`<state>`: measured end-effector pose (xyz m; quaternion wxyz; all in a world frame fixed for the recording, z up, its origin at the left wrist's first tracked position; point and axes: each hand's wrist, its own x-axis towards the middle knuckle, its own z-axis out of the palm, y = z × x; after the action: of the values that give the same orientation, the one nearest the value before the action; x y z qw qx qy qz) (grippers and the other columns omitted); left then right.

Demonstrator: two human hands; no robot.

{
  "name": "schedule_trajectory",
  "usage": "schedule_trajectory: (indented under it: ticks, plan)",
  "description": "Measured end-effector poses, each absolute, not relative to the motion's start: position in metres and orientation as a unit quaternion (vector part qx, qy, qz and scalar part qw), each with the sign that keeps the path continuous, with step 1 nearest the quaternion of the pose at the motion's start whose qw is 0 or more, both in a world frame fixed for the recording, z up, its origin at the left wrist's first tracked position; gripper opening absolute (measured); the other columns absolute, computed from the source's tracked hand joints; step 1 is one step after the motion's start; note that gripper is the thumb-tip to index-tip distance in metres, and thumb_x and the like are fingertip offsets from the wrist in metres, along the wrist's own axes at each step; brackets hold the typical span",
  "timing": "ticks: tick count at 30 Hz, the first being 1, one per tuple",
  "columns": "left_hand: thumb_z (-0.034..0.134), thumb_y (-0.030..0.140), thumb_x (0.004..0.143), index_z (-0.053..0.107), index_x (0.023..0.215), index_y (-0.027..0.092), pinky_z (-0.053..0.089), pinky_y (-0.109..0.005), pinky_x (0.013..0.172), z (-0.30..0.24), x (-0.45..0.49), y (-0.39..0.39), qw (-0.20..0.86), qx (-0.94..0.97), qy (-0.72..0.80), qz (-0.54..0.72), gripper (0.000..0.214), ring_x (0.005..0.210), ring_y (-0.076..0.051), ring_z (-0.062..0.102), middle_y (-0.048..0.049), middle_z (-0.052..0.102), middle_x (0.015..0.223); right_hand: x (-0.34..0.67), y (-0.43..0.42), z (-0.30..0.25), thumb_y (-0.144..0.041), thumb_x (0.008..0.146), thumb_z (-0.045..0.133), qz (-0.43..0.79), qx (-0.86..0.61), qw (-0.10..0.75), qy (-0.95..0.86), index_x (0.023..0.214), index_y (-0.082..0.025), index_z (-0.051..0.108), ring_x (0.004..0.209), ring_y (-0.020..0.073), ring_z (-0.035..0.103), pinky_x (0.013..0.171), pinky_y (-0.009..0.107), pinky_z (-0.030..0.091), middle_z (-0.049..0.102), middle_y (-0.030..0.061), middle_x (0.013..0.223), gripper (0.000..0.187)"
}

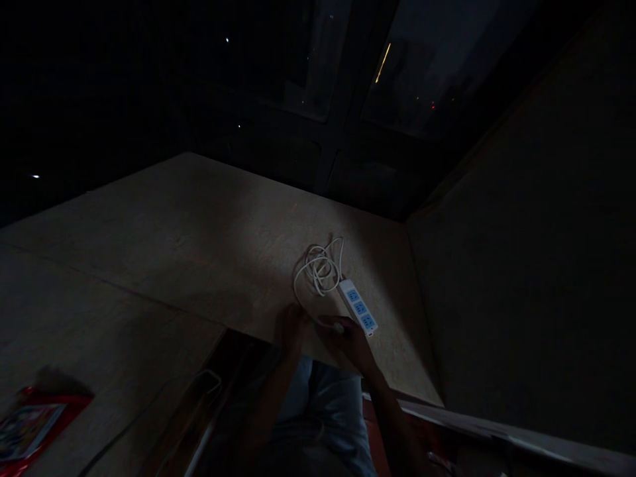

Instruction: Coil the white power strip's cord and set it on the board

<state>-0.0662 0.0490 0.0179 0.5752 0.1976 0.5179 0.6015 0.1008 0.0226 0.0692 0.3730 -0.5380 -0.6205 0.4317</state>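
Note:
A white power strip (359,307) with blue sockets lies on a light wooden board (199,238). Its white cable (320,268) is bunched in loose loops just beyond it. My right hand (348,339) rests at the near end of the strip, with its fingers closed on a small white piece, apparently the plug (338,326). My left hand (294,329) sits on the board's near edge beside the cable, fingers curled down; the dark hides whether it holds anything.
The room is very dark. Dark windows (417,73) stand behind the board, and a wall panel (521,278) rises at the right. A red packet (34,424) lies at the lower left. A gap with a thin cable (199,391) opens below the board.

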Motion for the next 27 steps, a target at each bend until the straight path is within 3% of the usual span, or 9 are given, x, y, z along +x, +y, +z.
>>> schedule_trajectory:
  ticks: [4, 7, 9, 13, 18, 23, 27]
  plan:
    - [0.08, 0.021, 0.063, 0.06, 0.114, 0.02, 0.034, -0.037, 0.109, 0.049, -0.079, 0.071, 0.389, 0.282, 0.577, 0.66, 0.054, 0.13, -0.029, 0.041, -0.0136, 0.05, 0.135, 0.128, 0.023, 0.068, -0.027, 0.072, 0.067, 0.433, -0.534, 0.38, -0.619, 0.11, -0.023, 0.073, 0.108, 0.0282, 0.064, 0.098, 0.044, 0.049, 0.069, 0.0079, 0.116, 0.039]
    - [0.081, 0.03, 0.066, 0.062, 0.108, 0.018, 0.033, -0.041, 0.108, 0.072, -0.077, 0.096, 0.396, 0.405, 0.58, 0.586, 0.047, 0.119, -0.032, 0.05, -0.015, 0.058, 0.117, 0.14, 0.024, 0.065, -0.024, 0.068, 0.068, 0.439, -0.546, 0.389, -0.598, 0.115, -0.021, 0.069, 0.108, 0.0285, 0.064, 0.096, 0.045, 0.05, 0.067, 0.0091, 0.12, 0.047]
    - [0.085, 0.03, 0.06, 0.062, 0.103, 0.018, 0.031, -0.043, 0.108, 0.08, -0.071, 0.114, 0.392, 0.453, 0.597, 0.534, 0.05, 0.119, -0.035, 0.049, -0.0154, 0.059, 0.114, 0.144, 0.024, 0.064, -0.024, 0.066, 0.07, 0.449, -0.549, 0.393, -0.586, 0.117, -0.02, 0.067, 0.106, 0.0282, 0.064, 0.095, 0.044, 0.051, 0.068, 0.0094, 0.119, 0.051]
    - [0.085, 0.011, 0.043, 0.059, 0.088, 0.017, 0.026, -0.043, 0.11, 0.079, -0.065, 0.142, 0.376, 0.458, 0.623, 0.51, 0.052, 0.127, -0.04, 0.042, -0.0163, 0.059, 0.11, 0.152, 0.027, 0.071, -0.024, 0.063, 0.073, 0.467, -0.537, 0.429, -0.557, 0.116, -0.02, 0.066, 0.106, 0.0268, 0.064, 0.095, 0.042, 0.05, 0.068, 0.0083, 0.116, 0.054]
    - [0.07, 0.0, 0.043, 0.06, 0.071, 0.019, 0.036, -0.039, 0.101, 0.06, -0.083, 0.154, 0.437, 0.44, 0.598, 0.508, 0.036, 0.104, -0.033, 0.055, -0.0066, 0.059, 0.079, 0.174, 0.036, 0.089, -0.031, 0.062, 0.08, 0.478, -0.569, 0.476, -0.47, 0.122, -0.018, 0.065, 0.09, 0.0223, 0.066, 0.08, 0.034, 0.054, 0.07, 0.0071, 0.103, 0.063]
    - [0.07, 0.008, 0.049, 0.069, 0.084, 0.015, 0.048, -0.03, 0.077, 0.038, -0.107, 0.152, 0.559, 0.369, 0.514, 0.537, 0.035, 0.078, -0.021, 0.06, -0.006, 0.067, 0.08, 0.196, 0.063, 0.099, -0.037, 0.055, 0.083, 0.415, -0.625, 0.568, -0.338, 0.114, -0.015, 0.067, 0.082, 0.0174, 0.064, 0.065, 0.024, 0.05, 0.069, 0.0092, 0.106, 0.065]
    - [0.082, 0.017, 0.043, 0.068, 0.092, 0.011, 0.051, -0.031, 0.07, 0.031, -0.116, 0.145, 0.625, 0.304, 0.474, 0.541, 0.051, 0.075, -0.022, 0.065, -0.0093, 0.071, 0.085, 0.212, 0.089, 0.105, -0.045, 0.059, 0.08, 0.342, -0.618, 0.641, -0.3, 0.11, -0.015, 0.069, 0.084, 0.0162, 0.063, 0.068, 0.025, 0.051, 0.068, 0.0087, 0.107, 0.06]
